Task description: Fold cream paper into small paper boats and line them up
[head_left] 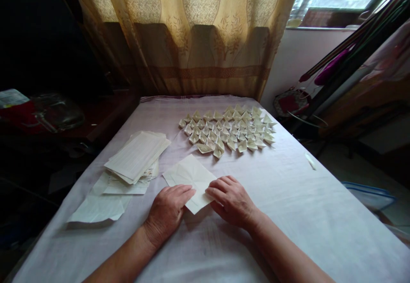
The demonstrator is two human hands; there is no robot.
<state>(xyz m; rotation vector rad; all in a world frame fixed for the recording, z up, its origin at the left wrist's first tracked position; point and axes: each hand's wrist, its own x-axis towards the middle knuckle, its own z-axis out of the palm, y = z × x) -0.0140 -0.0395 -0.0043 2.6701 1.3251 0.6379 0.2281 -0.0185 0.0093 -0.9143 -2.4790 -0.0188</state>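
A square sheet of paper point(191, 172) with crease lines lies turned cornerwise on the cloth in front of me. My left hand point(169, 206) grips its near left edge, thumb on top and the other fingers partly hidden. At the right corner my right hand point(229, 199) pinches the sheet, fingers curled over the edge. Beyond the hands, many small folded paper boats point(224, 131) stand close together in rows. To the left rests an uneven stack of paper sheets point(137, 157), with a loose sheet point(99, 201) sticking out at its near side.
A pale cloth point(304, 219) covers the table. A small white scrap point(310, 162) lies near its right edge. Behind hangs a patterned curtain point(201, 43). On the left, a dark cabinet holds a clear jar point(59, 111); bags and rods lean at the right.
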